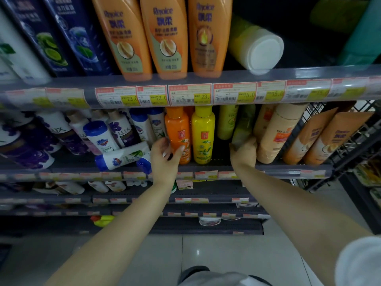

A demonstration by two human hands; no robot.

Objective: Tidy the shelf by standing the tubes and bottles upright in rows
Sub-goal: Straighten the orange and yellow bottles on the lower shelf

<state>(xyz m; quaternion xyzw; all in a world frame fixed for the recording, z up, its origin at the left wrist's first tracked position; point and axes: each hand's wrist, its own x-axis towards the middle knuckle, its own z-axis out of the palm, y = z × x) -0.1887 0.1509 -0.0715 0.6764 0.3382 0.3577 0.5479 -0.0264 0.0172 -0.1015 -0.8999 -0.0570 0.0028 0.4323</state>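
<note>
Presently, a white bottle (123, 157) is seen lying toppled on the shelf (206, 165), just left of the left hand (165, 155). That hand's grip is spread, its fingertips touching the upright orange bottle (178, 135); a yellow bottle (203, 135) stands just beyond. Further right, a tilted green tube (243, 126) is pinched at its base by the right hand (244, 154). Straightening appears under way; next, the tube likely needs setting upright beside the yellow bottle.

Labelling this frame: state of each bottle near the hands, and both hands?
orange bottle: upright, left hand touching
yellow bottle: upright
green bottle: tilted, held
white bottle: lying down
pale yellow bottle: lying down
left hand: open
right hand: gripping green bottle
</note>
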